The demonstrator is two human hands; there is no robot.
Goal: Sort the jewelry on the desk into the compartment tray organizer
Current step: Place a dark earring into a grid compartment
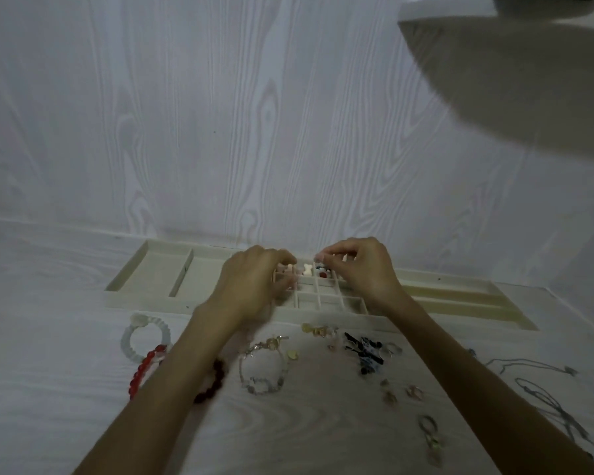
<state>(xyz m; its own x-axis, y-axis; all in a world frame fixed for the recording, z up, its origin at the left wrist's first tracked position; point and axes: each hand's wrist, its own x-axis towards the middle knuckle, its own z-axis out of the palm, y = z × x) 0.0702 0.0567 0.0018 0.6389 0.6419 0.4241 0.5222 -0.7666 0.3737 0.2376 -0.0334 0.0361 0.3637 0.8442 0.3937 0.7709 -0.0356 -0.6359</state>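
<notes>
A cream compartment tray [144,296] lies along the back of the desk. Both hands hover over its grid of small cells in the middle. My left hand [254,279] has its fingers curled down over the left cells; whatever is under them is hidden. My right hand [357,269] curls its fingertips together over the back cells, and I cannot make out a piece in the pinch. Small white, pink and red pieces [307,270] sit in the back cells. Loose jewelry lies in front: a white bangle [131,341], a red bead bracelet [144,368], a silver charm bracelet [261,371].
More loose pieces lie on the desk at the right: a dark blue-and-black piece [366,351], small rings and earrings [414,392], thin grey cords [546,406]. A wood-grain wall stands behind the tray. A pale shelf [515,80] overhangs at the upper right.
</notes>
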